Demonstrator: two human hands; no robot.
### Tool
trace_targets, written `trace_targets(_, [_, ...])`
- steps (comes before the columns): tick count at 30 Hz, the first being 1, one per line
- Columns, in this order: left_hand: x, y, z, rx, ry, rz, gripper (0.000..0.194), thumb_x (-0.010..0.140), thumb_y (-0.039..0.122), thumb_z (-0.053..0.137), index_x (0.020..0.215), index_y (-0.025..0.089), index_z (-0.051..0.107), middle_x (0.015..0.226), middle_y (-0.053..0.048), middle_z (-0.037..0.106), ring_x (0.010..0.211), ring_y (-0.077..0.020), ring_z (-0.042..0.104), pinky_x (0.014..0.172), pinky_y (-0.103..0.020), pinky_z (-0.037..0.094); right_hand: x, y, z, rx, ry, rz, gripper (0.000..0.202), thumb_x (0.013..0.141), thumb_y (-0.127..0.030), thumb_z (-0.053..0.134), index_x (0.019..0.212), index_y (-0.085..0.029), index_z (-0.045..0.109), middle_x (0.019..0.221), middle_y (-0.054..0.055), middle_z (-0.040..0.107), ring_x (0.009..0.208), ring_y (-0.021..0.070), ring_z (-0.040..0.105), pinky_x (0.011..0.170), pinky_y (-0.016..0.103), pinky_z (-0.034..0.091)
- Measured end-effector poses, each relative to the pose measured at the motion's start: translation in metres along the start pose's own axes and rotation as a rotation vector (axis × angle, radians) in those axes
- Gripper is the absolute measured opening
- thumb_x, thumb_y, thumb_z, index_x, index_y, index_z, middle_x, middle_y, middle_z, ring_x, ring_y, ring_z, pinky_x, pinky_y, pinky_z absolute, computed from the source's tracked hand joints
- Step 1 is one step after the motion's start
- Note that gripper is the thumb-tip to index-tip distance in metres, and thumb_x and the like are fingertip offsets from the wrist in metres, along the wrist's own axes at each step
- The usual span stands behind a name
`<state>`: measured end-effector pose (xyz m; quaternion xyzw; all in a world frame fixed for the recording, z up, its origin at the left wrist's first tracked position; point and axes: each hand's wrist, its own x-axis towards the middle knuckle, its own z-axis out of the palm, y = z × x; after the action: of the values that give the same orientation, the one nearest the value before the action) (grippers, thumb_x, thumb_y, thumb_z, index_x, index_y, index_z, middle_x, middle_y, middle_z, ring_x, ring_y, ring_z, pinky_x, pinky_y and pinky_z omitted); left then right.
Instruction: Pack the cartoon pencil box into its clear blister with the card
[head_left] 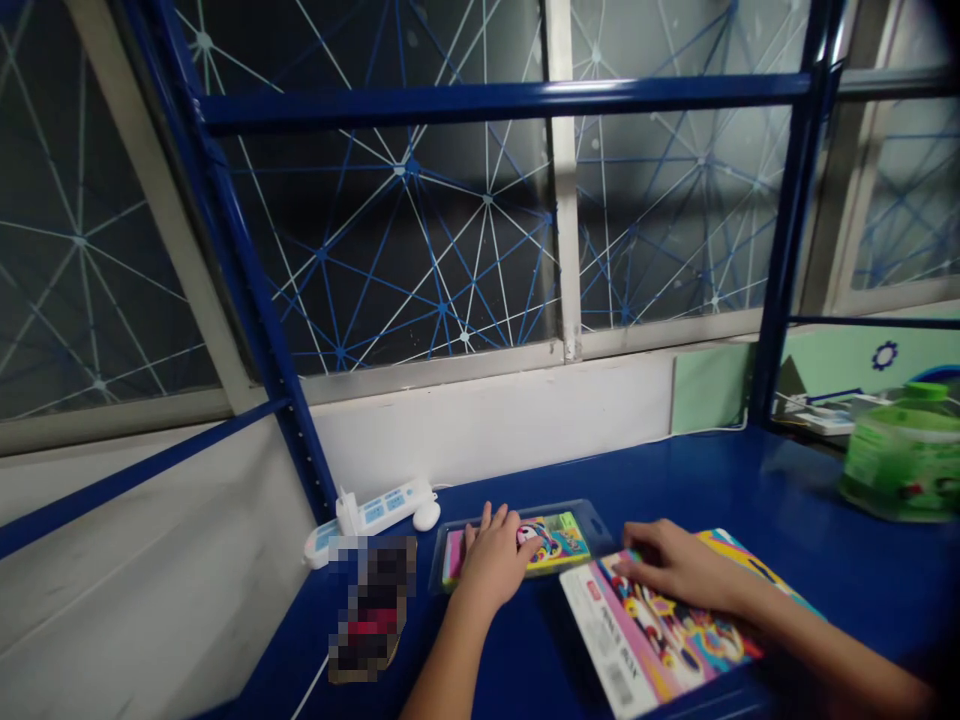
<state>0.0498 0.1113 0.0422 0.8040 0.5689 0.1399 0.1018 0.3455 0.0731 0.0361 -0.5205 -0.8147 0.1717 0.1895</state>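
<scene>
- The left hand (499, 555) is loosely spread, palm down, on a colourful box (566, 540); that box sits in a clear plastic tray (596, 525) on the blue table (517, 660);
- the right hand (671, 565) has bent fingers over the far part of a printed card (600, 620); whether it grips the card, I cannot tell;
- the card lies right of the tray, with "BOX" printed on its white strip;
- a white power strip (382, 512) lies left of the tray; a pixelated dark object (375, 610) is nearer;
- a green container (900, 460) stands at the far right.
</scene>
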Motion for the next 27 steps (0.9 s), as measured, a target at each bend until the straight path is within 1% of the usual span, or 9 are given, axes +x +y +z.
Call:
trace_targets(2, [-0.002,0.004,-0.001,-0.008,0.015,0.021,0.041,0.091,0.056,0.047,0.112,0.023,0.058,0.143,-0.013,0.056,0.144,-0.0380,0.035,0.111,-0.063,0.030,0.009,0.028,-0.020,0.032,-0.040,0.044,0.051,0.092,-0.067,0.045,0.080,-0.020,0.063,0.069,-0.001,0.063,0.064,0.0151,0.055,0.056,0.026,0.035])
trace_targets(3, [-0.002,0.006,-0.002,-0.012,0.018,0.035,0.037,0.090,0.055,0.049,0.107,0.023,0.057,0.135,-0.012,0.060,0.138,-0.0366,0.042,0.109,-0.060,0.033,0.015,0.042,-0.029,0.042,-0.061,0.071,0.054,0.091,-0.068,0.045,0.079,-0.019,0.065,0.070,0.000,0.065,0.065,0.0155,0.057,0.057,0.026,0.037])
trace_targets(5, [-0.004,0.008,-0.005,-0.022,0.016,0.060,0.031,0.088,0.054,0.053,0.098,0.024,0.056,0.122,-0.009,0.065,0.124,-0.0327,0.052,0.103,-0.052,0.039,0.027,0.065,-0.040,0.046,-0.110,0.125,0.056,0.088,-0.070,0.051,0.078,-0.017,0.068,0.071,0.001,0.068,0.066,0.0166,0.060,0.059,0.027,0.041])
trace_targets(8, [-0.005,0.007,-0.008,-0.040,0.007,0.087,0.031,0.085,0.055,0.056,0.093,0.026,0.054,0.112,-0.005,0.065,0.113,-0.0290,0.054,0.095,-0.045,0.042,0.044,0.085,-0.045,0.035,-0.201,0.181,0.048,0.089,-0.062,0.060,0.081,-0.016,0.069,0.075,-0.001,0.069,0.068,0.0162,0.064,0.064,0.029,0.049])
trace_targets(10, [-0.006,0.006,-0.010,-0.052,0.002,0.097,0.030,0.084,0.054,0.057,0.095,0.027,0.054,0.113,-0.003,0.064,0.113,-0.0278,0.053,0.095,-0.043,0.041,0.053,0.090,-0.044,0.020,-0.233,0.204,0.040,0.092,-0.054,0.061,0.087,-0.015,0.068,0.082,-0.002,0.069,0.073,0.0160,0.066,0.069,0.032,0.054])
trace_targets(12, [-0.006,0.005,-0.010,-0.063,-0.007,0.104,0.029,0.084,0.053,0.058,0.099,0.028,0.056,0.117,-0.002,0.063,0.115,-0.0272,0.051,0.098,-0.043,0.039,0.059,0.091,-0.042,0.002,-0.224,0.225,0.034,0.094,-0.049,0.061,0.094,-0.015,0.068,0.091,-0.001,0.070,0.081,0.0178,0.068,0.075,0.034,0.056])
trace_targets(17, [-0.005,0.004,-0.009,-0.084,-0.039,0.099,0.037,0.084,0.056,0.056,0.114,0.035,0.059,0.126,-0.001,0.061,0.122,-0.0289,0.047,0.102,-0.045,0.035,0.067,0.091,-0.041,-0.026,-0.168,0.280,0.029,0.095,-0.044,0.061,0.106,-0.017,0.068,0.109,0.002,0.069,0.094,0.0213,0.067,0.083,0.038,0.056])
trace_targets(22, [-0.004,0.001,-0.009,-0.096,-0.062,0.087,0.041,0.081,0.056,0.060,0.119,0.041,0.060,0.130,0.000,0.058,0.127,-0.0298,0.045,0.105,-0.046,0.034,0.071,0.091,-0.040,-0.030,-0.154,0.310,0.029,0.095,-0.042,0.062,0.112,-0.018,0.066,0.116,0.003,0.067,0.099,0.0225,0.066,0.086,0.040,0.056])
trace_targets(27, [-0.005,-0.001,-0.010,-0.099,-0.064,0.088,0.041,0.080,0.057,0.060,0.119,0.042,0.061,0.131,0.000,0.057,0.127,-0.0291,0.045,0.106,-0.046,0.035,0.071,0.091,-0.034,0.011,-0.140,0.305,0.030,0.095,-0.042,0.062,0.113,-0.018,0.066,0.116,0.004,0.067,0.099,0.0223,0.066,0.085,0.040,0.056])
